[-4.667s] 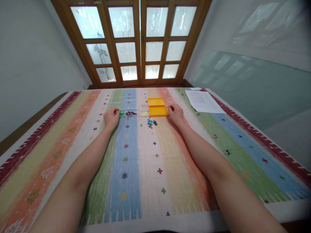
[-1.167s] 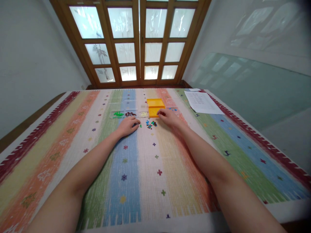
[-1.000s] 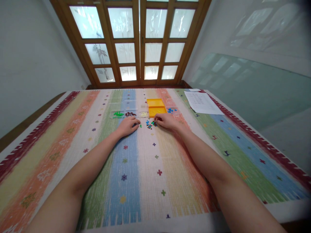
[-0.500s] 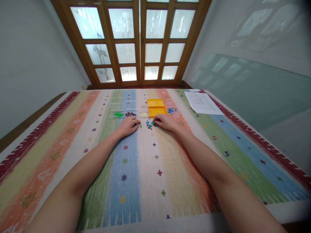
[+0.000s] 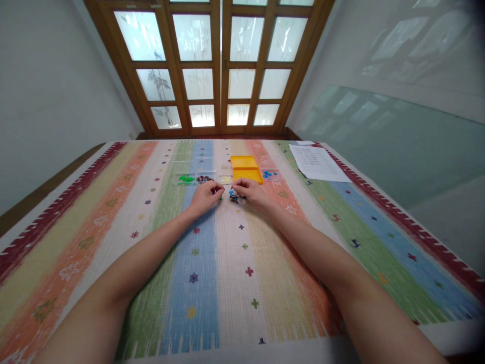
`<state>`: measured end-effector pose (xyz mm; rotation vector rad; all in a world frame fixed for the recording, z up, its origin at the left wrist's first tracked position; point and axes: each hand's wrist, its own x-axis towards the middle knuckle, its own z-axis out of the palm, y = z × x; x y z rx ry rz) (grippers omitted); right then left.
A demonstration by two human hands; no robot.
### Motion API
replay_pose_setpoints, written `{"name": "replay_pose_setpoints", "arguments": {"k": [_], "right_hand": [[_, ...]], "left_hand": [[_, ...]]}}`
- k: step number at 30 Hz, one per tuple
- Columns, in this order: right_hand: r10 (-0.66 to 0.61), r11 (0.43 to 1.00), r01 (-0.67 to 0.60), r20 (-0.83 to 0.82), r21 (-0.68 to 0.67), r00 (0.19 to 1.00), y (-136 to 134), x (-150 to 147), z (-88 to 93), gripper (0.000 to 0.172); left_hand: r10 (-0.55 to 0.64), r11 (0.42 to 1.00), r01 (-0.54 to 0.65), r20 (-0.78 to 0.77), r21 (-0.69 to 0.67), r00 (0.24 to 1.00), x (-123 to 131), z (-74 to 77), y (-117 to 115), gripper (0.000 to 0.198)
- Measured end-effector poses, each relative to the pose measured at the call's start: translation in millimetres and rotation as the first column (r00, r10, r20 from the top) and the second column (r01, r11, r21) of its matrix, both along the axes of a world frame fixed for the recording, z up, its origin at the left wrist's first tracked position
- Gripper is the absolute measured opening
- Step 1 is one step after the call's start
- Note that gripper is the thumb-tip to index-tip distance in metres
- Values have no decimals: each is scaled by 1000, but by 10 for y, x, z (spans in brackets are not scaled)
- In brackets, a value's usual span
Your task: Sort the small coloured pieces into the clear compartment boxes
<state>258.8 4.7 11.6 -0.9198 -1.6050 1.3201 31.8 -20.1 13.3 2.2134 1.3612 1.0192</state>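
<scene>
A small pile of mixed blue, green and dark pieces (image 5: 234,198) lies on the cloth between my hands. My left hand (image 5: 205,196) is at the left of the pile, thumb and fingertips pinched together; anything between them is too small to make out. From the right, my right hand (image 5: 250,191) reaches over the pile's edge with its fingers closed in a pinch, and its fingertips hide what they hold, if anything. Just beyond the hands stand clear boxes with green pieces (image 5: 186,178), brown pieces (image 5: 203,178), pale pieces (image 5: 226,179) and blue pieces (image 5: 269,174).
A yellow box (image 5: 246,162) with its lid raised stands among the clear boxes, yellow pieces inside. Printed paper sheets (image 5: 320,163) lie at the back right. A striped tablecloth (image 5: 227,283) covers the table, and wooden glazed doors (image 5: 220,65) are behind it.
My right hand has moved left across the pile, and its fingertips are now closer to my left hand. My left hand has shifted slightly right, its fingertips raised a little.
</scene>
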Motion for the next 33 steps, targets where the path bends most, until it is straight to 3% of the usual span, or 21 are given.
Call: {"name": "replay_pose_setpoints", "arguments": {"k": [5,13,24,29,33], "right_hand": [[63,997,-65,-57,-29,996,-64,-57,18,38],[54,998,-56,-54,-41,997,-148,-109,81,42],[59,998,-60,-102,-1,993,-93,-114,-33,36],[-42,998,45,-84,34,996,-38,-107,-82,33],[-123,989,125,-29,80,992,12,-95,-138,28]], "left_hand": [[3,1000,-4,26,18,1000,88,8,-83,19],[-8,999,3,122,41,993,120,47,-124,12],[-13,999,10,123,32,992,126,57,-139,11],[19,998,-21,48,51,999,50,27,-59,13],[158,987,-158,8,43,987,-138,-6,113,17]]}}
